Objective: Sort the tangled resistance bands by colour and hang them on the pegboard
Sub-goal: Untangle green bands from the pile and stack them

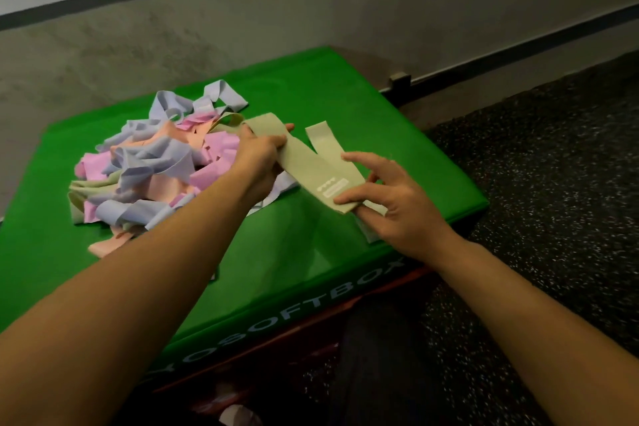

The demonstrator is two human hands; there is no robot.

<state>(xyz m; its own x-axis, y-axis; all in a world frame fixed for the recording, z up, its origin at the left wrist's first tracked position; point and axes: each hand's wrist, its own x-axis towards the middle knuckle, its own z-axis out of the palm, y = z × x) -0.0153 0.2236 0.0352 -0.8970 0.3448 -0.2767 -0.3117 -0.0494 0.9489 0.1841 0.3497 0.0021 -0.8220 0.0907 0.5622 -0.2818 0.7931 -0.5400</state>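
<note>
A tangled pile of resistance bands, lilac, pink, peach and pale green, lies on the left half of a green soft box. A pale green band with a white printed label stretches from the pile toward the right. My left hand grips it near the pile's edge, fingers curled over the strip. My right hand pinches its folded lower end between thumb and fingers. A second pale green strip end sticks up behind. No pegboard is in view.
The green box stands on a darker red-brown block. A concrete wall rises close behind. Dark speckled rubber floor spreads to the right and front. A small metal bracket sits at the wall's base.
</note>
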